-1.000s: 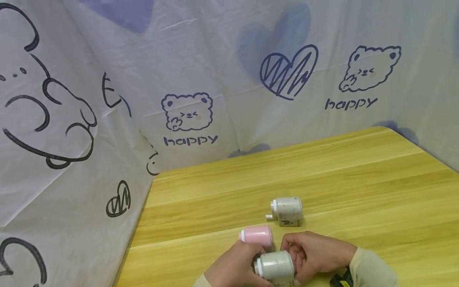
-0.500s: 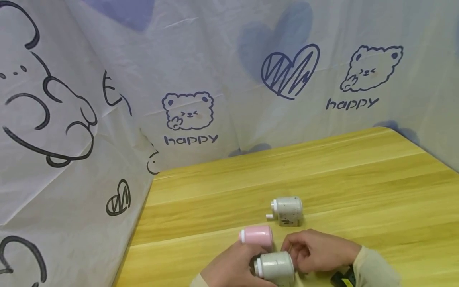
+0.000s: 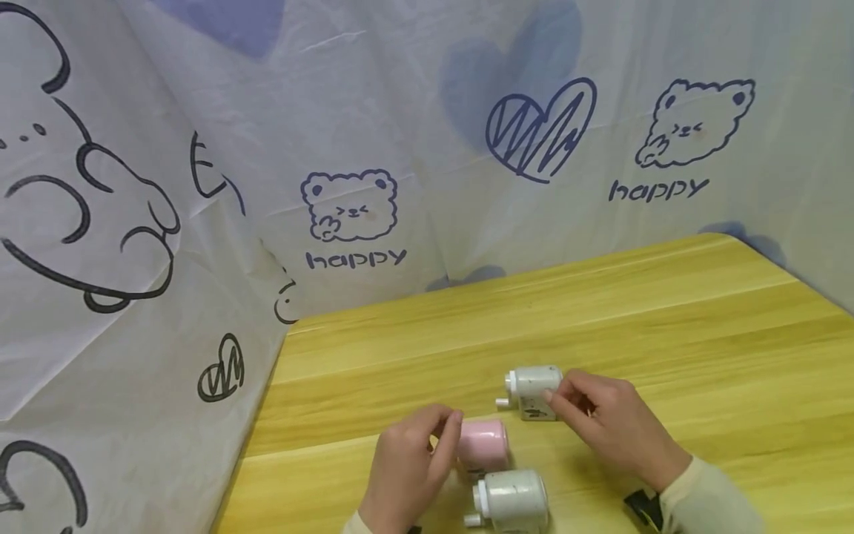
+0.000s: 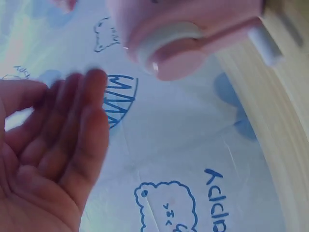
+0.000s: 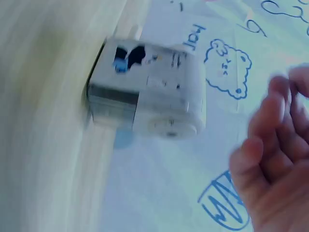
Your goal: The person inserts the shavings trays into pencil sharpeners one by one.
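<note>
Three hand-crank pencil sharpeners stand in a loose group on the table. The pink sharpener (image 3: 485,445) is in the middle; the left wrist view shows the crank side of this pink sharpener (image 4: 181,58). Beside it is my left hand (image 3: 410,463), fingers loosely bent and holding nothing. One light grey sharpener (image 3: 515,500) stands nearest me, its crank pointing left. Farther back is another light grey sharpener (image 3: 534,386) with a dark print on its side. My right hand (image 3: 617,426) is at its right side, and the right wrist view shows the fingers (image 5: 248,157) apart from it.
The yellow wood-grain table (image 3: 667,319) extends behind and to the right of the sharpeners. A white cloth (image 3: 373,96) printed with bears and hearts hangs along the back and left. A black strap (image 3: 643,510) is on my right wrist.
My left hand has let go of the near grey sharpener and moved up and left beside the pink one. My right hand has moved from the near grey sharpener up to the far one.
</note>
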### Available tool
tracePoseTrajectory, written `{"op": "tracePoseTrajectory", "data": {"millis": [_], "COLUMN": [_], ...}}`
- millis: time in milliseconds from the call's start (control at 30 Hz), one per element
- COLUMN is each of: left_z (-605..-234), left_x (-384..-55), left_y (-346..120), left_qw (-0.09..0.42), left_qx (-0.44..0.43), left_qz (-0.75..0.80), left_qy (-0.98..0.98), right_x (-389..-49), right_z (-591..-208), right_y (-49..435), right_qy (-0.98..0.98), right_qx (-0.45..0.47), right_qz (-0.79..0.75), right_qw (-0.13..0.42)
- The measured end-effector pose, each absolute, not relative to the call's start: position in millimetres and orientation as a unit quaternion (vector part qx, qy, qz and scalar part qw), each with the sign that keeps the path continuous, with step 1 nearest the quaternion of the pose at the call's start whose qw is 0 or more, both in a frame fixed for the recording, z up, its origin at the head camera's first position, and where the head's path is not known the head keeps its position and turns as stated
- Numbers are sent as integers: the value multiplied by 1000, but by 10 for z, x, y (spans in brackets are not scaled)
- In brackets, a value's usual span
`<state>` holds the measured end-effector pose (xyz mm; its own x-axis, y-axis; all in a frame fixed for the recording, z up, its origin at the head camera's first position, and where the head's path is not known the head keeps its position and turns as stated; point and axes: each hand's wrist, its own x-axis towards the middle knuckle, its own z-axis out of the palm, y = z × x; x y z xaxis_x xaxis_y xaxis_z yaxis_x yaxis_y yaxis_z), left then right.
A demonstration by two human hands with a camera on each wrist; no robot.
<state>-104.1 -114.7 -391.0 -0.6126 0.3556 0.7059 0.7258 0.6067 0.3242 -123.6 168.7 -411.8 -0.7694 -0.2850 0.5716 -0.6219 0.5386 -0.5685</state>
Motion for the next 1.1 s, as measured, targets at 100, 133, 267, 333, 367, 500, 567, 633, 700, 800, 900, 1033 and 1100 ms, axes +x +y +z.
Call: {"op": "tracePoseTrajectory", "data": {"millis": [100, 133, 267, 333, 367, 500, 567, 633, 700, 800, 900, 1033, 1100], "left_z": [-3919, -3921, -3930, -3934, -3935, -3939, -3944, -3951, -3953, -3954, -3957, -3961, -3962], "left_x": [-1071, -1081, -1102, -1108, -1109, -1117, -1121, -1126, -1129, -1132, -1135, -1129, -1125], "left_y": [-1152, -1156, -1175, -1189, -1195, -1224, -1233, -1238, -1235, -1232, -1229, -1229, -1229], "left_qw": [329, 332, 336, 338, 336, 331, 326, 323, 316, 306, 300, 293, 290], "left_qx": [-286, -278, -258, -247, -241, -222, -219, -217, -215, -212, -211, -210, -209], "left_qz": [-296, -295, -291, -284, -282, -272, -271, -273, -277, -281, -279, -276, -276], "left_qy": [-850, -852, -858, -863, -866, -876, -879, -880, -882, -884, -888, -891, -892], "right_x": [-1241, -1246, -1261, -1265, -1267, -1273, -1275, -1274, -1274, -1273, -1275, -1279, -1280], "right_z": [-4088, -4083, -4101, -4119, -4128, -4162, -4180, -4192, -4201, -4201, -4203, -4207, -4209], "right_y": [1678, 1679, 1675, 1668, 1665, 1656, 1653, 1650, 1648, 1639, 1634, 1628, 1625], "right_qy": [-854, -856, -861, -860, -860, -859, -860, -860, -861, -864, -867, -866, -864], "right_qx": [235, 228, 216, 215, 214, 213, 212, 211, 210, 207, 202, 201, 201], "right_qz": [367, 360, 342, 334, 330, 322, 318, 314, 311, 309, 309, 309, 309], "right_qw": [282, 292, 310, 320, 324, 336, 339, 343, 344, 340, 335, 338, 343]}}
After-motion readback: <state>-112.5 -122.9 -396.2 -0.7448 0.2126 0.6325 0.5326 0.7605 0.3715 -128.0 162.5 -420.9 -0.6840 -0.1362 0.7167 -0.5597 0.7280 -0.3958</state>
